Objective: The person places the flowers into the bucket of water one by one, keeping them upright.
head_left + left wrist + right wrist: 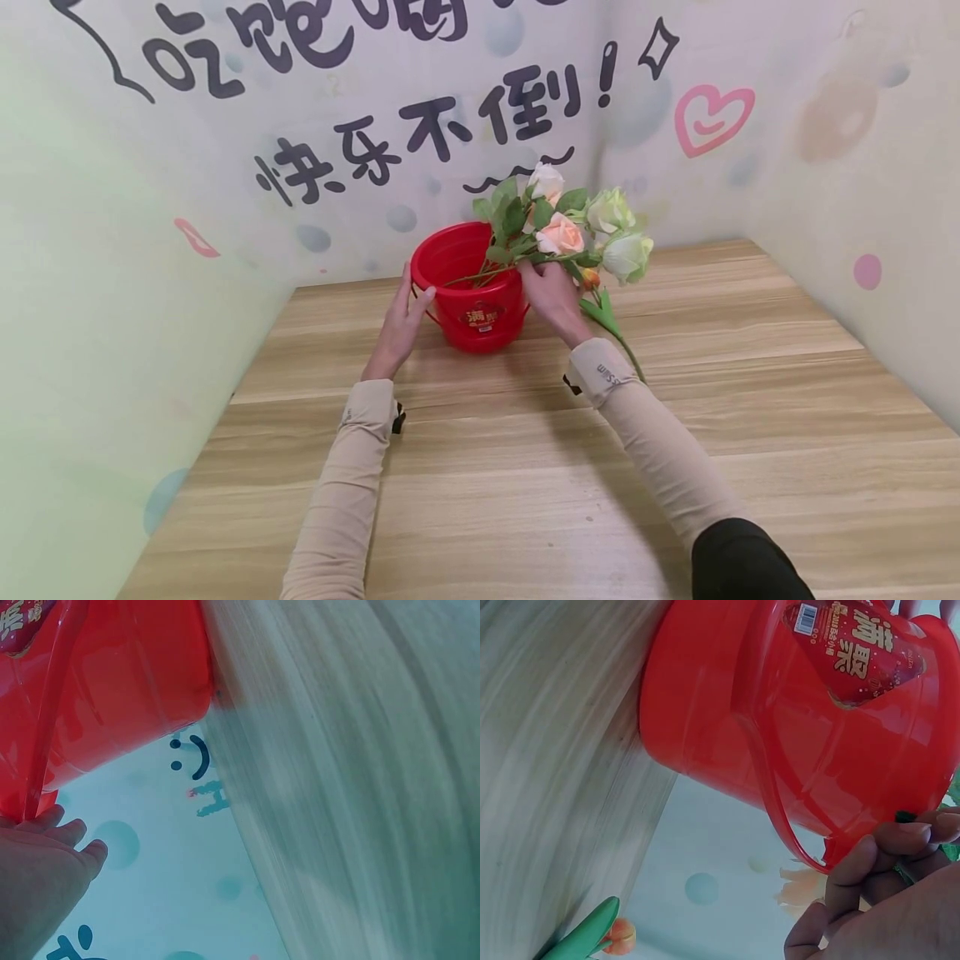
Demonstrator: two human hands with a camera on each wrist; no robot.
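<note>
A red plastic bucket point(480, 321) stands upright on the table, its thin handle hanging down. My left hand point(397, 329) rests against the left side of its rim, fingers fairly straight; in the left wrist view their tips touch the red wall beside the handle. At the right rim, my right hand point(553, 296) pinches green stems of artificial roses point(561, 235). Several peach, white and pale green blooms lean out to the right above that hand, while stems slant down into the bucket. The right wrist view shows curled fingers point(855, 862) around a stem.
An orange tulip point(591, 278) with a green leaf and long stem lies on the wooden table point(487, 483) right of the bucket. Close behind the bucket rises a printed wall point(352, 225), with more walls at both sides.
</note>
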